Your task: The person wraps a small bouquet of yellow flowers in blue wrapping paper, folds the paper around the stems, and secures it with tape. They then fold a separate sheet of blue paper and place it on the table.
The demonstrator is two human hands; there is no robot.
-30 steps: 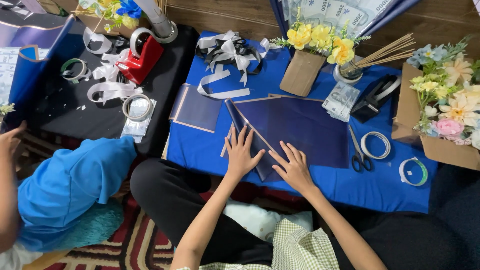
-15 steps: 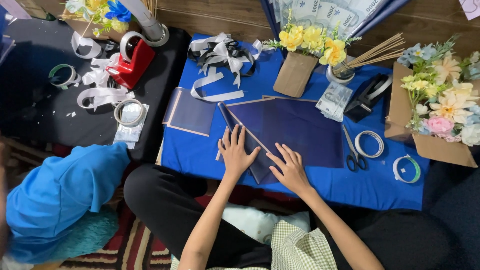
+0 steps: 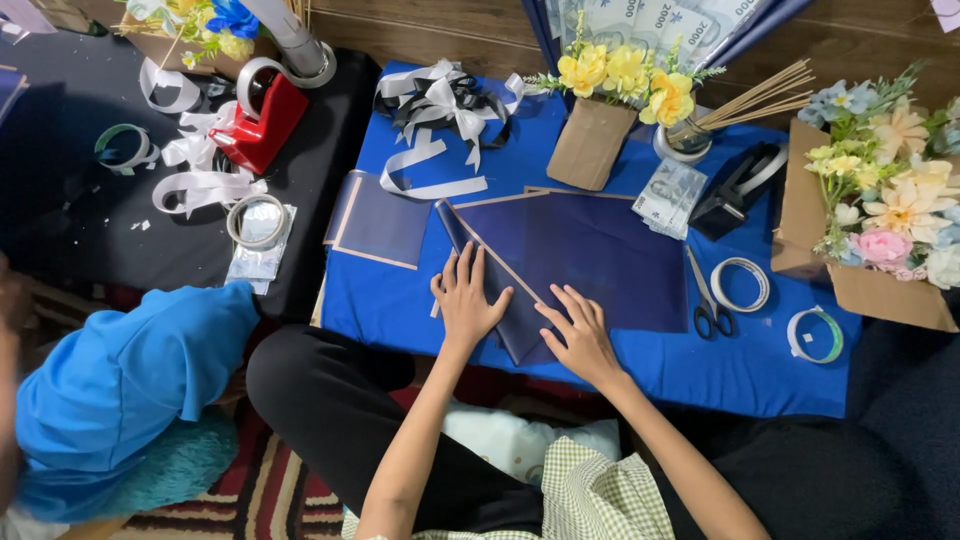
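Observation:
A large dark blue sheet of wrapping paper [image 3: 590,255] lies on the blue table [image 3: 400,290], its left edge folded over into a narrow diagonal strip [image 3: 520,320]. My left hand [image 3: 466,303] presses flat on that folded strip, fingers spread. Just to the right, my right hand [image 3: 580,335] lies flat on the same fold, fingers apart. Neither hand grips anything. A smaller dark blue sheet [image 3: 380,220] lies to the left of the big one.
Scissors [image 3: 708,300], tape rolls [image 3: 740,285] [image 3: 815,335], a black tape dispenser [image 3: 740,185], banknotes [image 3: 668,195], white and black ribbons [image 3: 440,105], a yellow flower bunch [image 3: 615,90] and a flower box [image 3: 880,220] surround the paper. Another person in a blue top [image 3: 120,380] sits left, by a red dispenser [image 3: 258,125].
Both hands stay pressed on the fold with only slight shifts. The person at left has lowered their hand out of view, and the camera has drifted a little.

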